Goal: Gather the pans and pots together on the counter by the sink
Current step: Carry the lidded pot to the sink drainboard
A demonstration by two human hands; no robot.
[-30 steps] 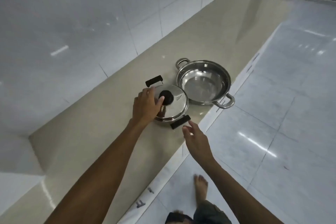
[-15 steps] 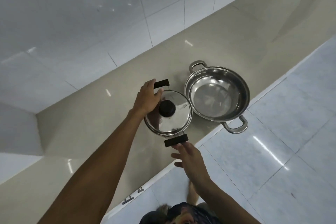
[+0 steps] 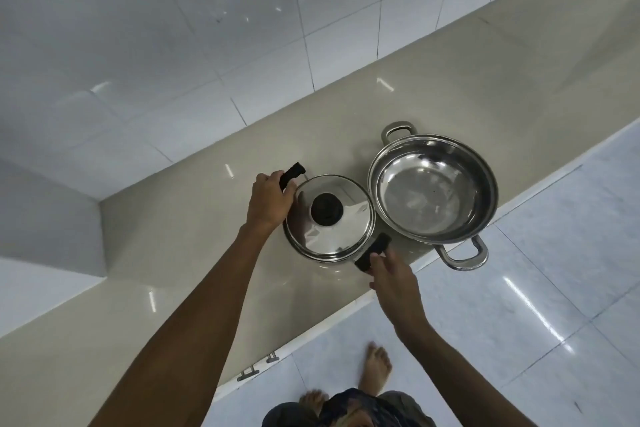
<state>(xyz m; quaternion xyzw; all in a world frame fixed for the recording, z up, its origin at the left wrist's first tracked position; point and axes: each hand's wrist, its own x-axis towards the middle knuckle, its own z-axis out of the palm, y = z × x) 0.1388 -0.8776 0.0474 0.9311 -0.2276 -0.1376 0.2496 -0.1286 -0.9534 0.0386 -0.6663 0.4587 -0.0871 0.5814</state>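
A small steel pot [image 3: 330,224] with a lid, a black knob and two black side handles sits on the beige counter [image 3: 194,253]. My left hand [image 3: 270,199] is wrapped around its far-left handle. My right hand [image 3: 391,276] closes on its near-right handle at the counter's front edge. Right beside it, touching or nearly so, stands a wider open steel pan [image 3: 433,189] with two metal loop handles; it is empty.
A white tiled wall [image 3: 207,45] runs along the back of the counter. The counter's front edge drops to a pale tiled floor [image 3: 536,305], where my bare feet stand. Two small metal handles [image 3: 258,366] show under the counter edge.
My left hand slid from the lid's rim to the pot's far handle. My right hand rose from below the counter edge and took the near handle.
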